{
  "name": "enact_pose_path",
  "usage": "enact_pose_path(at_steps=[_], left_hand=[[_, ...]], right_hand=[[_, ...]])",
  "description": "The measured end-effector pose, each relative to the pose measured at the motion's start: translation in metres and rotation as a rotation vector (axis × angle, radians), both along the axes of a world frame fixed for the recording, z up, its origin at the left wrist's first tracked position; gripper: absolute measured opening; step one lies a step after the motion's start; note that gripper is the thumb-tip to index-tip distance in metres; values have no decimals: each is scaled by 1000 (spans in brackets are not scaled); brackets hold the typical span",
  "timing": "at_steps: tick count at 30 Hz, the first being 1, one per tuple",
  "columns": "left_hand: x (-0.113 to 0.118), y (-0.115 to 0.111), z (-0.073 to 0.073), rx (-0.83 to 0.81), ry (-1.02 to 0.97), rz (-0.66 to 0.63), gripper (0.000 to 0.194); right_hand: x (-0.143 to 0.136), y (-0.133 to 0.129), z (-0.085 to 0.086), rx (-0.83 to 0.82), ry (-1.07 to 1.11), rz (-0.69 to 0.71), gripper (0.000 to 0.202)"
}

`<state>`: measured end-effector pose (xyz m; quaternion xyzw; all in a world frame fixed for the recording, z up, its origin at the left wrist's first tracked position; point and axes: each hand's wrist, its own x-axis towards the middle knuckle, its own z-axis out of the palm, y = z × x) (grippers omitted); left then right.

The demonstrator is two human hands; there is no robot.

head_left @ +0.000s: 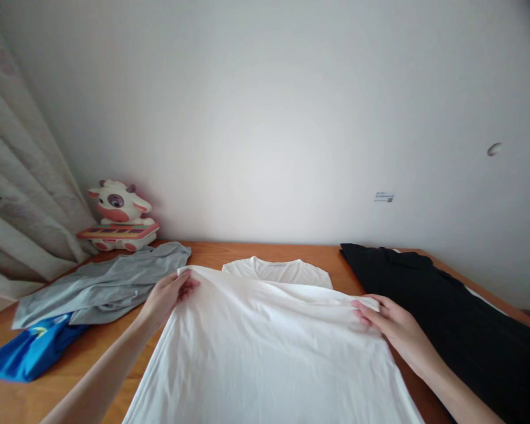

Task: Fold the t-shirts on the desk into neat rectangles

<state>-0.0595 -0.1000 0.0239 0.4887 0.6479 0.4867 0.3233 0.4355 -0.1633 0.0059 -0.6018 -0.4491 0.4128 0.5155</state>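
So the setup is an orange-brown wooden surface (207, 254) pushed up to a plain pale wall (265, 129) that fills most of the upper frame, with a patterned curtain (22, 153) hanging down the left edge. A cow-shaped toy keyboard (119, 218) sits left of centre by the wall, a grey garment (110, 282) is spread in front of it, and a blue garment (30, 350) pokes out from under that at lower left. Over on the right there's a black garment (441, 306) laid out, plus a small printed sticker (384, 197) on the wall above. The main thing is a white garment (269, 353), lower centre: left hand (170, 291) has one end of its upper edge pinched, right hand (391, 315) pinches the other end, and the cloth is stretched between them, dropping toward the bottom of the frame between the forearms. That edge runs crosswise, dipping slightly to the right, while the side edges spread apart toward the bottom. Just behind it, a white neckline (276, 271) lies flat, facing the wall. Looks like the same piece, with its long axis running bottom to top, but the raised cloth hides the join, so don't quote me.
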Motion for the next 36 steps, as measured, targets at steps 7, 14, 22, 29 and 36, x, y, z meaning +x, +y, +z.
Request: enact_pose_path(at_steps=[7, 14, 22, 29, 36], left_hand=[[6, 51, -39, -30, 373, 26, 38], [-4, 90, -42, -58, 362, 1, 31], [-8, 90, -50, 14, 347, -165, 34], [-5, 102, -54, 155, 442, -187, 51], [-12, 113, -74, 315, 773, -214, 72]], right_hand=[[25, 64, -41, 219, -719, -107, 45], [27, 109, -38, -1, -555, -113, 36], [32, 111, -57, 159, -497, 171, 31], [23, 131, -59, 259, -597, 76, 44], [43, 154, -92, 372, -750, 26, 59]])
